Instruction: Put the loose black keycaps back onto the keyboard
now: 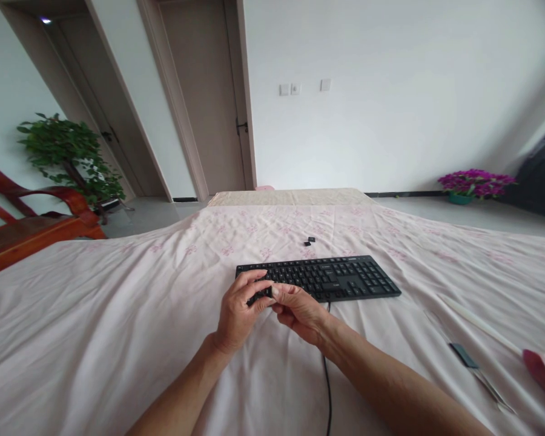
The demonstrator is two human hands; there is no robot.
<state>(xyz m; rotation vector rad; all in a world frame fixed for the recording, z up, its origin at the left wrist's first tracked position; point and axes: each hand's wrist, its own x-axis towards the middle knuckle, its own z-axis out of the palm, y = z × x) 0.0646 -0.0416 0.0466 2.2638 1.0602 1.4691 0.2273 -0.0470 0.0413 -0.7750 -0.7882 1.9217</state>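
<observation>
A black keyboard point(345, 280) lies on the pale cloth, its cable point(327, 387) running toward me. Over its left front part, my left hand point(240, 309) has its thumb and fingers curled inward in a pinch. My right hand point(300, 310) meets it there, thumb and forefinger pressed together and the other fingers folded. A small dark bit shows where the fingertips come together; I cannot tell whether it is a loose piece or the keyboard behind. Just beyond the keyboard sit two small black keycaps point(307, 243).
The pink-patterned cloth point(118, 315) is wrinkled. To the right lie a tool with a dark end and thin metal prongs point(475, 363) and a long pale strip point(476, 322). A wooden chair point(72, 212), a leafy plant point(68, 151) and purple flowers point(475, 181) stand farther off.
</observation>
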